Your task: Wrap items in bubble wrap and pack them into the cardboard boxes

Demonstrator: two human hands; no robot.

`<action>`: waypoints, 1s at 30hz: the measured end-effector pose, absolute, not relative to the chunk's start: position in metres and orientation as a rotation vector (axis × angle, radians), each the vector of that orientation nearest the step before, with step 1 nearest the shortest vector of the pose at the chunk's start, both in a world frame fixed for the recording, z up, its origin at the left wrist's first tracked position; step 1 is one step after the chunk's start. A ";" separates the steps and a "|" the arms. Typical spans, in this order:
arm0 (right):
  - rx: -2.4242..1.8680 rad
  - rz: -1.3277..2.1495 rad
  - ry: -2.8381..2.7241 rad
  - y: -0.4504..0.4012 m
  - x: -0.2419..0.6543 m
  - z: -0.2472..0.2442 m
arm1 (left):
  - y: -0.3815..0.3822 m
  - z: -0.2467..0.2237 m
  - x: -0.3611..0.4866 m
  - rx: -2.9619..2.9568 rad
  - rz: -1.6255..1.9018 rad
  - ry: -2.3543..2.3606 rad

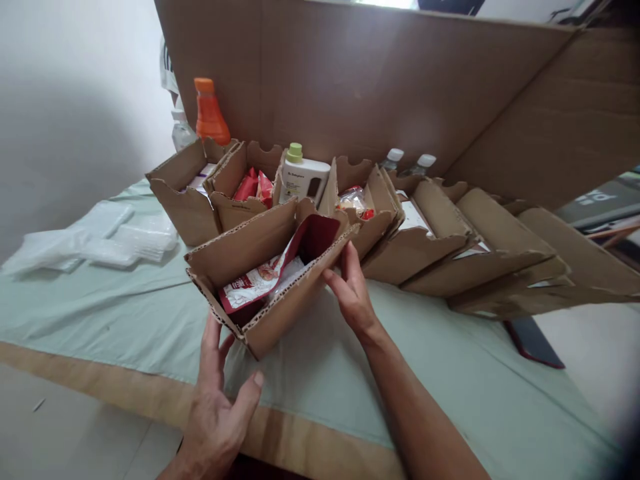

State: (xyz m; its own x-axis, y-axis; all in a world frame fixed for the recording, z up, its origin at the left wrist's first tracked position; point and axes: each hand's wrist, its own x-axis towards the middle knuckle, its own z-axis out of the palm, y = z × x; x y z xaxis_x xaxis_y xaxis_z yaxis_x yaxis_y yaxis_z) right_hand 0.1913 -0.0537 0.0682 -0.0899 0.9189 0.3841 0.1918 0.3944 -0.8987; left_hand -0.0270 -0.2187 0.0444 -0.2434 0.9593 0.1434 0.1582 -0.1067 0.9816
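A long open cardboard box (290,313) sits at a slant in front of the row of boxes. Inside lies a dark red and white food pouch (255,283), with a clear plastic wrapper (290,273) beside it. My right hand (353,290) is closed on the box's far right corner, thumb on the near side and fingers at the end. My left hand (217,393) is at the near left corner, its fingers spread and the thumb held away from the cardboard. Its fingertips reach the box's left end and are partly hidden by it.
Behind stand several cardboard bins (420,257), holding red packets (253,187) and a white bottle with a green cap (303,175). An orange bottle (210,113) stands behind them at left. Plastic bags (105,233) lie on the green cloth (125,313). A tall cardboard panel (350,80) closes the back.
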 end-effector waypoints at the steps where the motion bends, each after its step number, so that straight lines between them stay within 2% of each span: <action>1: -1.046 0.810 -1.560 -0.051 0.188 0.067 | -0.217 0.043 -0.028 1.295 1.436 1.435; 15: -1.139 0.583 -1.543 -0.029 0.162 0.056 | -0.227 0.036 -0.007 1.393 1.420 1.451; 23: -1.091 0.490 -1.556 -0.023 0.168 0.036 | -0.220 0.024 -0.001 1.413 1.444 1.420; 30: -1.241 0.428 -1.653 -0.022 0.185 0.020 | -0.212 0.029 0.016 1.474 1.391 1.398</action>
